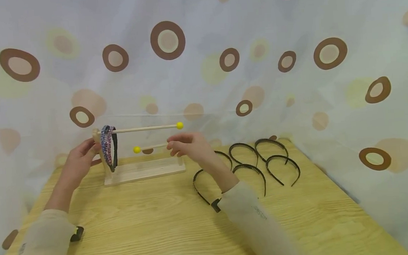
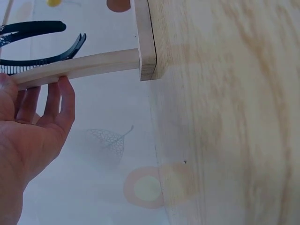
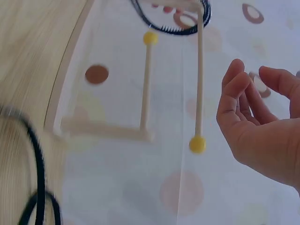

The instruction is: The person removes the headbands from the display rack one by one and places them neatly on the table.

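Note:
A wooden stand [image 1: 144, 172] with two rods tipped by yellow balls is at the left of the table. My left hand [image 1: 78, 160] grips its left upright [image 2: 101, 61], thumb on one side and fingers on the other. Sparkly headbands, one blue [image 1: 105, 147] and one pink [image 1: 110, 154], hang on the upper rod [image 1: 148, 128] against that upright. In the head view my right hand [image 1: 191, 146] overlaps the lower rod [image 1: 152, 147]. The right wrist view has this hand [image 3: 258, 119] beside the upper rod's ball [image 3: 197, 144], fingers loosely bent around nothing.
Several black toothed headbands [image 1: 283, 157] lie on the right half of the wooden table [image 1: 154, 224], some under my right forearm. A curtain [image 1: 201, 81] with brown ring prints hangs close behind the table and along its right side.

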The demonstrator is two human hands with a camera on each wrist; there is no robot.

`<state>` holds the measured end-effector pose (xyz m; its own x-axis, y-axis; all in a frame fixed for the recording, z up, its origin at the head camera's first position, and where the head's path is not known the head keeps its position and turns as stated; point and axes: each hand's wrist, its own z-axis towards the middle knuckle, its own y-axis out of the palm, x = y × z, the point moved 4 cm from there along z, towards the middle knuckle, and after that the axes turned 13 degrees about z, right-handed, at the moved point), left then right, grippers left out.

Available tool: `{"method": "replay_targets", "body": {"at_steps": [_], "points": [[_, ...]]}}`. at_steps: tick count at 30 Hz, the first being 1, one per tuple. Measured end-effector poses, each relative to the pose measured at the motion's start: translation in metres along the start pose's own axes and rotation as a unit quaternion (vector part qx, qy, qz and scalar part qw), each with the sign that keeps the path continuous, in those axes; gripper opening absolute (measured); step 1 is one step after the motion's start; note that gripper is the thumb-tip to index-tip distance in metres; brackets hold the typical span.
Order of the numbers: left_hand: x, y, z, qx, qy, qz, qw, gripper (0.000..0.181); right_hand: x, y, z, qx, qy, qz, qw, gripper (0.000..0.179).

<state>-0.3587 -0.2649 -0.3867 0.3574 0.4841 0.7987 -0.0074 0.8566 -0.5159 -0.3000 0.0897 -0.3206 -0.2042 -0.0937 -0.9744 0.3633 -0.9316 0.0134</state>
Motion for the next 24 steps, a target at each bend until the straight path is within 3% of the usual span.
{"method": "replay_targets", "body": {"at_steps": [9,18,24], "points": [[0.002,0.002,0.0,-0.003,-0.011,0.0,0.9999,0.061,0.009,0.065,0.029,0.032,-0.015,0.046,0.9983,0.014],[-0.003,0.002,-0.002,0.007,-0.013,0.001,0.9999,0.062,0.03,0.122,0.054,0.108,-0.026,0.092,0.9895,0.012],[-0.002,-0.002,-0.001,0.012,-0.007,0.001,0.9999,0.062,0.036,0.149,0.061,0.185,-0.019,0.08,0.9793,0.017]]}}
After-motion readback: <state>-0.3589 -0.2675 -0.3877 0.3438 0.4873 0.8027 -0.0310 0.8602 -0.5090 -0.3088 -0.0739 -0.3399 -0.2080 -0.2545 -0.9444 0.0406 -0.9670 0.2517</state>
